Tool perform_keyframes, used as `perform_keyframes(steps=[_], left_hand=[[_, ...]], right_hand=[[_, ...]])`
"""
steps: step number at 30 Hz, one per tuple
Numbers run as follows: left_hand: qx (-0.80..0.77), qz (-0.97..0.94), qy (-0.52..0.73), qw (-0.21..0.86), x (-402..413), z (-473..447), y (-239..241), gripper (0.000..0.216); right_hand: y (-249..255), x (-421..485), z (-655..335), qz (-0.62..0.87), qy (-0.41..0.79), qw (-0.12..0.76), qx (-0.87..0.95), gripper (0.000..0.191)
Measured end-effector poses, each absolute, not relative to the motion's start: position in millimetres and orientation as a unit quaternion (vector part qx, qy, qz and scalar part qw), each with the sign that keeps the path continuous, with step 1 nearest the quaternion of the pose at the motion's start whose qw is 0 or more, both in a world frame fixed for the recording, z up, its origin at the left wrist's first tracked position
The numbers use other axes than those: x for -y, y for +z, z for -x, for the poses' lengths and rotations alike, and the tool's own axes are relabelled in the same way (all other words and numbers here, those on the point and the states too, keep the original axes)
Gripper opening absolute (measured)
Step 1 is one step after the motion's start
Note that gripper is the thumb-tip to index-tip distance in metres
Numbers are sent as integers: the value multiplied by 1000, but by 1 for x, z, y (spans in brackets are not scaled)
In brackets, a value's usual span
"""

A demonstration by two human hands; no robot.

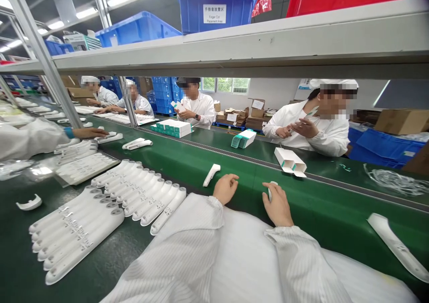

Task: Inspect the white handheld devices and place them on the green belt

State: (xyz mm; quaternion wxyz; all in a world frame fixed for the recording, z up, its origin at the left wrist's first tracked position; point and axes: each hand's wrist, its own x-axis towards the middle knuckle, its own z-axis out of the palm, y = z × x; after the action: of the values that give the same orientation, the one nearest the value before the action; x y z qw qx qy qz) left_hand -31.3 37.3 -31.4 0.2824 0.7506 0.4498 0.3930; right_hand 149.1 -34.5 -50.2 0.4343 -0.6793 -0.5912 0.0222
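The right hand (278, 208) reaches over the green conveyor belt (250, 178), thumb and fingers about a white, partly hidden plastic piece (274, 183); whether it grips, I cannot tell. At its ten o'clock, the left hand (226, 189) is loosely bent, nothing visible in it. A slim white plastic part (212, 174) lies at the left hand's ten o'clock, just beside it. Toward nine, long white plastic casings (172, 204) lie side by side, hollow ends aligned, probably for easy picking. From the right hand, a lone white casing (398, 249) lies at four, an open white cardboard carton (290, 161) near twelve.
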Motion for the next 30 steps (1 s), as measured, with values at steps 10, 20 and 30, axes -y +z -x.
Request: perform_keyframes(steps=[10,20,30], left_hand=[[-640,-598,310,370,-66,78,-26,18],[-350,-455,358,736,-43,56,-16,27],[-212,-465,327,795,-17,32,-10,37]], right_hand=[[-45,37,-133,580,244,525,574,21],[-43,38,-134,583,242,510,584,19],[-40,37,-133,587,206,511,593,18]])
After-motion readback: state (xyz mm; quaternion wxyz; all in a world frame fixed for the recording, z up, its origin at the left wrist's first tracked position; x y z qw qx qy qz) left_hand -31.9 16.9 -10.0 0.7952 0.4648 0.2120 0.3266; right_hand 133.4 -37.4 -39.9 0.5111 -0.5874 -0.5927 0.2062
